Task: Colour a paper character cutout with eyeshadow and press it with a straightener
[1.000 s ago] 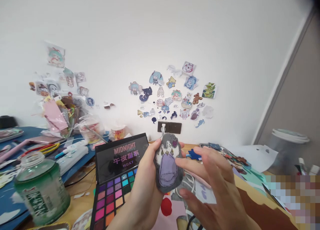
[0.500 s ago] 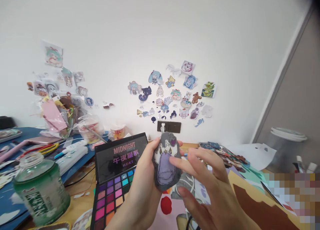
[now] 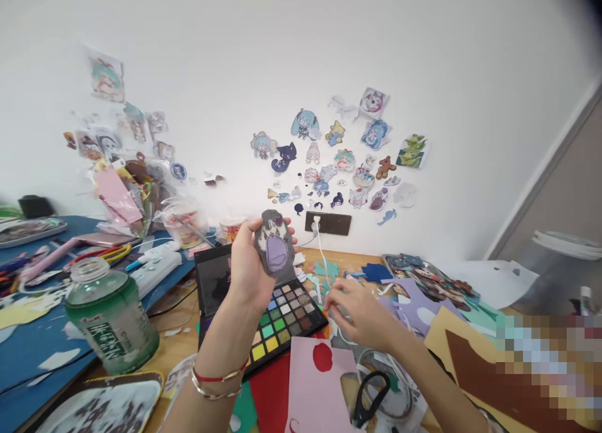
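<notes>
My left hand (image 3: 251,267) is closed round a small flat cutout (image 3: 276,248), raised over the open make-up palette (image 3: 286,314). The cutout has a dark grey outline, a white character with a bit of purple at the top, and a large lilac oval below. My right hand (image 3: 355,310) is just right of the palette, above paper scraps, with its fingers loosely bent and apart; I see nothing in them. Below it lie a pink sheet (image 3: 310,383) with a red blob and black-handled scissors (image 3: 371,398).
A green-tinted glass jar (image 3: 113,326) stands on the left, with a paint-smeared tray (image 3: 108,408) in front. Brown and tan paper (image 3: 489,370) lies on the right. Cutout pictures (image 3: 345,163) are stuck on the wall above a socket strip (image 3: 328,223) with a white plug.
My left hand has moved forward and to the left with the cutout, farther from me. My right hand has drawn away from the cutout and lowered toward the desk. The view has shifted.
</notes>
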Available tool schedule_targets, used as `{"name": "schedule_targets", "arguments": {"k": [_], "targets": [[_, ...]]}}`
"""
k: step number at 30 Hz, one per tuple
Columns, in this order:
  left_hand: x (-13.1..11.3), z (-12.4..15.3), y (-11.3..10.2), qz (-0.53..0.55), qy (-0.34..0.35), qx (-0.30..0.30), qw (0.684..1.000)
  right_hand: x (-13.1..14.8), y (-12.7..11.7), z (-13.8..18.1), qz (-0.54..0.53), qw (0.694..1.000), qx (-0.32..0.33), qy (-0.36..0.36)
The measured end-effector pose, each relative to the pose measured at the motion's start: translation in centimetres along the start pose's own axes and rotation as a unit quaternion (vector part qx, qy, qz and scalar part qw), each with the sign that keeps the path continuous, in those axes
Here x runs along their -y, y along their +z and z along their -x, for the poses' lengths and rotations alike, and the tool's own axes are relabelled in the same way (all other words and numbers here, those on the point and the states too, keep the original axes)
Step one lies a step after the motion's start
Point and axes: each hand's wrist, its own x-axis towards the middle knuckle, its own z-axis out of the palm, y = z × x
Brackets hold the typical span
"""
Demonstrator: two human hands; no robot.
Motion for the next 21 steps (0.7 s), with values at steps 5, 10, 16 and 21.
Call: {"name": "schedule_targets", "arguments": {"k": [5, 10, 16, 21], "targets": [[0.3, -0.6, -0.4, 0.013, -0.041, 0.019, 0.999, -0.7, 3.0, 0.2, 0.003, 0.998, 0.062, -0.004], [0.3, -1.0, -0.5, 0.026, -0.052, 0.027, 0.998, -0.6, 3.8, 0.4, -0.004, 0.997, 0.079, -0.006], [0.5, -0.9, -0.4, 0.043, -0.084, 0.049, 0.994, -0.5, 3.4, 0.1, -0.006, 0.998, 0.057, -0.007], [1.3, -0.4, 0.1, 0.026, -0.111, 0.058, 0.992, 0.3, 0.6, 0.0, -0.009, 0.998, -0.067, -0.007]]}}
